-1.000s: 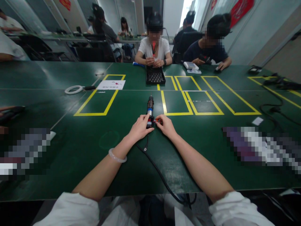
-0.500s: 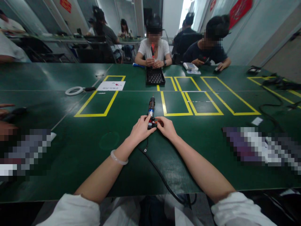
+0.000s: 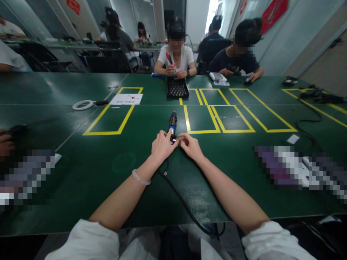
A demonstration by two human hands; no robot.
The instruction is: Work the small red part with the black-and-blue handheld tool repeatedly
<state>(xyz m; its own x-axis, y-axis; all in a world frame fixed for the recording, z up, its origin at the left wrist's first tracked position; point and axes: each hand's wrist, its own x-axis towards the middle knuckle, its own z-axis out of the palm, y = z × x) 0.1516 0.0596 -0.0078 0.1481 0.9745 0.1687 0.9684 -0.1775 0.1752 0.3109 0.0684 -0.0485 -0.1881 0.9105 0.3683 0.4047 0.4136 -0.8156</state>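
A slim motor assembly lies on the green table, pointing away from me. It has a black nose with a thin tip, a brownish middle and a blue and silver band. My left hand is closed round its near end, fingers on the band and thumb by small red and white parts. Beside that end, my right hand is closed with thumb and fingertips together. What they pinch, if anything, is too small to make out. A black cord runs from under my left hand over the table edge, near a small ring-shaped terminal.
A black tray of small parts stands ahead, before a co-worker holding a red and black tool. Yellow tape outlines mark the table. A white paper sheet and white ring lie left; pixelated items lie at both sides.
My right fingertips have drawn slightly away from the assembly's near end, and the orange piece by them no longer shows. The co-worker's red tool has tilted to the left.
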